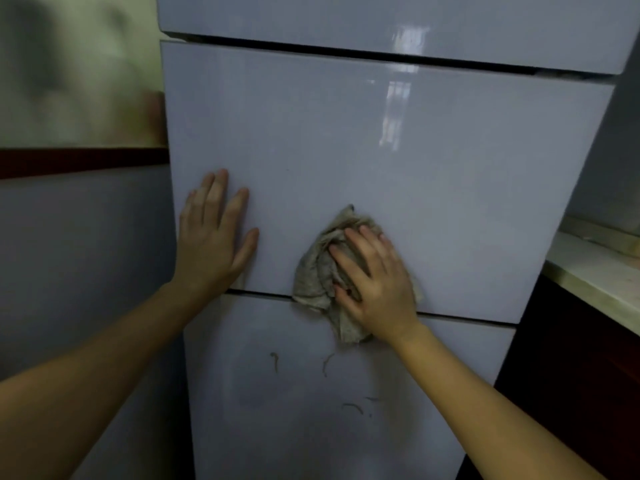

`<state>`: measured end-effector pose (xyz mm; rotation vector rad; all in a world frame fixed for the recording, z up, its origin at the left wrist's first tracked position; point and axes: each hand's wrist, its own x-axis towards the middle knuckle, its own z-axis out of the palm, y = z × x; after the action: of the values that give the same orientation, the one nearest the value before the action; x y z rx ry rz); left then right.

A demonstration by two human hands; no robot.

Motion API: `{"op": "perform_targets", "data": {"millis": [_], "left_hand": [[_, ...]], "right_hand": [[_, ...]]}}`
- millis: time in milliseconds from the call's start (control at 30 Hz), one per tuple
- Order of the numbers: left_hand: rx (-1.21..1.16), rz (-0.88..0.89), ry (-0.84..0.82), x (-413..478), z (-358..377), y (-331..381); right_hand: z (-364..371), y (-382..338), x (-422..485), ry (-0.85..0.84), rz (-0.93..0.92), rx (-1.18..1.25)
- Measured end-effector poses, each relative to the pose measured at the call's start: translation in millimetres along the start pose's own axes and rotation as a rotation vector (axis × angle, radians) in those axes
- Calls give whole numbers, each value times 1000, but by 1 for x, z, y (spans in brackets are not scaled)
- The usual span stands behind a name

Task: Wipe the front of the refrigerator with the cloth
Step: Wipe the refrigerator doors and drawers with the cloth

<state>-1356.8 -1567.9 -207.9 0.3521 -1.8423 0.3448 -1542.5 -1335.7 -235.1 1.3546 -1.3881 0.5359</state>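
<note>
A glossy pale grey refrigerator (363, 150) fills the view, with three door panels split by dark gaps. My left hand (213, 233) rests flat on the middle panel near its left edge, fingers straight and spread. My right hand (372, 285) presses a crumpled beige cloth (318, 271) against the lower part of the middle panel, fingers spread over it. The cloth hangs across the gap onto the bottom panel. Brownish smears (275, 362) mark the bottom panel below the cloth.
A light countertop (595, 271) over a dark cabinet (571, 375) stands close on the refrigerator's right. On the left is a wall (79, 254), grey below a dark red stripe and pale and stained above.
</note>
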Motion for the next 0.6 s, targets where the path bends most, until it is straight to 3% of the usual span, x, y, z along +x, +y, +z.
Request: {"op": "perform_targets", "data": {"millis": [367,600], "left_hand": [[-35,-27,77,-8,9,17],[-127,-61,69,-12,16,26]], "right_hand": [[-1,6,-8,15,-63,-32],[-40,55,-86,-89,-43,-100]]}}
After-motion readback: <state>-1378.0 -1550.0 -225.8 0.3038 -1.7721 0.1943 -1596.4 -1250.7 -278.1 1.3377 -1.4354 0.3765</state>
